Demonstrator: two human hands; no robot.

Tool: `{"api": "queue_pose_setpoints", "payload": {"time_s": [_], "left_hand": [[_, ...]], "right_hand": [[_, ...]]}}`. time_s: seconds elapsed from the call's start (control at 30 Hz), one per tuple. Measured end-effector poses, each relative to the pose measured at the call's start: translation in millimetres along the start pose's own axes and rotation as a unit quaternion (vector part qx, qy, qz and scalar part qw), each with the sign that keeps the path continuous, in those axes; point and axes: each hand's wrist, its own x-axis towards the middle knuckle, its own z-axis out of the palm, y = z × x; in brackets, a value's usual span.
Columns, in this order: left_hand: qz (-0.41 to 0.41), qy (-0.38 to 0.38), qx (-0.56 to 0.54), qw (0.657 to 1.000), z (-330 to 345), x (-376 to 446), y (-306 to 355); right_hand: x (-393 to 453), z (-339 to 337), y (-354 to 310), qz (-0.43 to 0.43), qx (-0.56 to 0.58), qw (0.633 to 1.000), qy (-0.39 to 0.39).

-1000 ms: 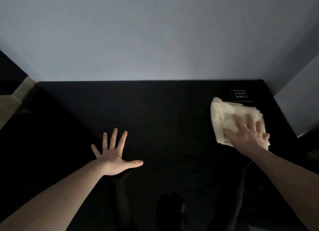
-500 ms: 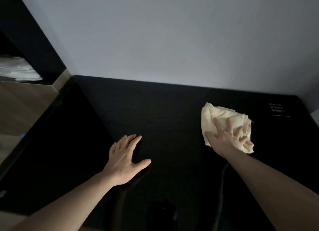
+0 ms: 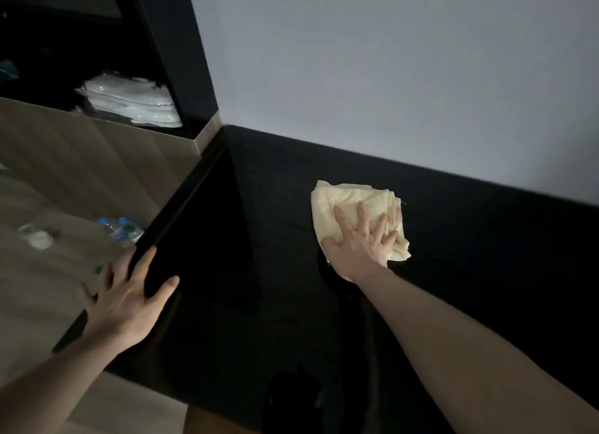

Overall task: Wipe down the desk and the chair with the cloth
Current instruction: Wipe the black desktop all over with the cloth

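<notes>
A crumpled pale yellow cloth (image 3: 343, 198) lies on the glossy black desk (image 3: 470, 245), about midway along it and near the wall. My right hand (image 3: 361, 242) presses flat on the cloth's near half with fingers spread. My left hand (image 3: 124, 299) rests at the desk's left edge, fingers straight, partly over the black top and partly over the lower wooden surface. No chair is in view.
A wooden surface (image 3: 48, 288) left of the desk carries plastic water bottles (image 3: 121, 231) and a glass (image 3: 37, 237). A dark shelf above holds folded white items (image 3: 129, 101). A grey wall (image 3: 389, 77) backs the desk.
My right hand has slid the cloth leftward along the desk. My left hand has moved left to the desk's edge. The view has swung left, showing the shelf and bottles.
</notes>
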Motion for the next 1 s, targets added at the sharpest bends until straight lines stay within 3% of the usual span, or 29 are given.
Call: {"api": "queue_pose_setpoints", "payload": {"time_s": [0.43, 0.67, 0.9, 1.0], "left_hand": [[0.023, 0.049, -0.007, 0.999, 15.1, 2.2, -8.8], [0.018, 0.045, -0.005, 0.999, 13.7, 1.1, -7.4], [0.013, 0.03, -0.007, 0.999, 8.0, -2.0, -3.7], [0.013, 0.028, -0.009, 0.999, 7.2, -2.6, -3.8]], "right_hand": [[57.2, 16.1, -201.5, -0.133, -0.008, 0.991, -0.001], [71.9, 14.2, -206.5, -0.162, -0.016, 0.987, -0.011], [-27.3, 31.9, -170.7, -0.298, -0.033, 0.953, -0.038], [-49.4, 38.1, -155.1, -0.318, -0.036, 0.946, -0.051]]}}
